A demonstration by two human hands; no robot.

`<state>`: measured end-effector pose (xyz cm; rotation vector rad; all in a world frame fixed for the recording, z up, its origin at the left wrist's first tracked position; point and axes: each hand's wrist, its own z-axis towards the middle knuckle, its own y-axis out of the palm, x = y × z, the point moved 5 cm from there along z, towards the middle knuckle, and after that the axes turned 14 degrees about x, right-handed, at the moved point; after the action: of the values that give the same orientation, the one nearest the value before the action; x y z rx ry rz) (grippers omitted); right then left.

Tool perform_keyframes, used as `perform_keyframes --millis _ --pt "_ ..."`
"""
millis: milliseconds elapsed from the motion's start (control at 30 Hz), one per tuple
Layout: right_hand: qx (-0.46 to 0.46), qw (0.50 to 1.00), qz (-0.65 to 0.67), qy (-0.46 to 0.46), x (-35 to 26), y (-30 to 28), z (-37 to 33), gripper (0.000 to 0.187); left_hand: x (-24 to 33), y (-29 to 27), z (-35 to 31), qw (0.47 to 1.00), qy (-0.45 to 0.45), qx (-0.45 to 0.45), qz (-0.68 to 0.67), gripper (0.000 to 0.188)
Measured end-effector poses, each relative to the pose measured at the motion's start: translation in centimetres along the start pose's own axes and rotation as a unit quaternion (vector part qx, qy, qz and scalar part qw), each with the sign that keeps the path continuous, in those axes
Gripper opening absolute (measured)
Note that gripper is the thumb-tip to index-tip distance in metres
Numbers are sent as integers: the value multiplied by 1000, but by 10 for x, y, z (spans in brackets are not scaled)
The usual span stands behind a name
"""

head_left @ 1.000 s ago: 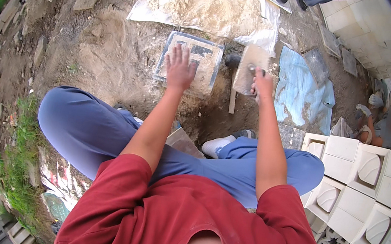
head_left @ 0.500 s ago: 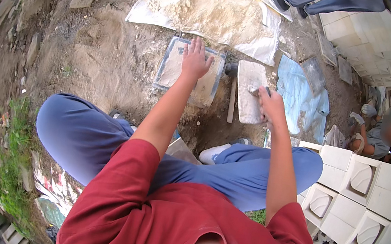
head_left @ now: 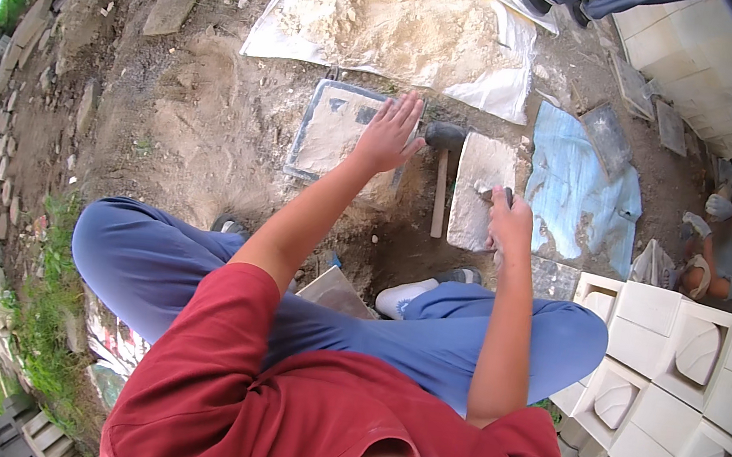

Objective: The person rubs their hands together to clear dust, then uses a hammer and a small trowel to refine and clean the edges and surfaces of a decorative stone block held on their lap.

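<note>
My left hand (head_left: pixel 391 131), fingers stretched out, lies over the right side of a shallow square mould (head_left: pixel 301 140) with a dark rim. Pale, sandy material (head_left: pixel 327 137) fills the mould, with a few dark patches near its far edge. In my right hand (head_left: pixel 511 226) is the handle of a long rectangular plastering float (head_left: pixel 486 161), its face crusted with pale powder. Between the mould and the float lies a mallet with a black head (head_left: pixel 445 135); its wooden handle (head_left: pixel 440 197) points toward me. Whether my left palm touches the material I cannot tell.
Beyond the mould, a white sheet (head_left: pixel 289 45) bears a heap of pale sand (head_left: pixel 395 22). A blue cloth (head_left: pixel 572 197) with a grey slab (head_left: pixel 606 141) lies to the right. Pale patterned blocks (head_left: pixel 647 361) are stacked at my right. Another person's gloved hand (head_left: pixel 696 223) shows at far right.
My left hand has moved right across the mould, from its middle to its right side. My right hand keeps hold of the float beside the mallet. The view has shifted slightly.
</note>
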<state>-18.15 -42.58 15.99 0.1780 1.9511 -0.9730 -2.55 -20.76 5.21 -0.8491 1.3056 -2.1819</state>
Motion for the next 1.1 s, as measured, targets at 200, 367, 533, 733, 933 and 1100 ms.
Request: perform_keyframes --millis 200,367,533,733,933,1100 --pt "-4 999 21 -29 -15 17 5 49 46 5 -69 993 8 13 115 86" --pt "10 999 19 -35 -17 13 -1 46 98 -38 -116 999 31 -27 -3 79" --pt "7 999 32 -36 -28 17 -15 45 78 -22 -64 998 27 43 -31 72" --pt "4 999 44 -16 -9 14 -5 45 90 0 -96 995 72 -58 44 72" --pt "36 998 2 -53 -27 8 -14 48 94 -51 -163 964 254 -76 -16 74" --pt "-4 999 49 -22 -22 25 -11 48 83 -44 -117 991 112 -36 -65 73"
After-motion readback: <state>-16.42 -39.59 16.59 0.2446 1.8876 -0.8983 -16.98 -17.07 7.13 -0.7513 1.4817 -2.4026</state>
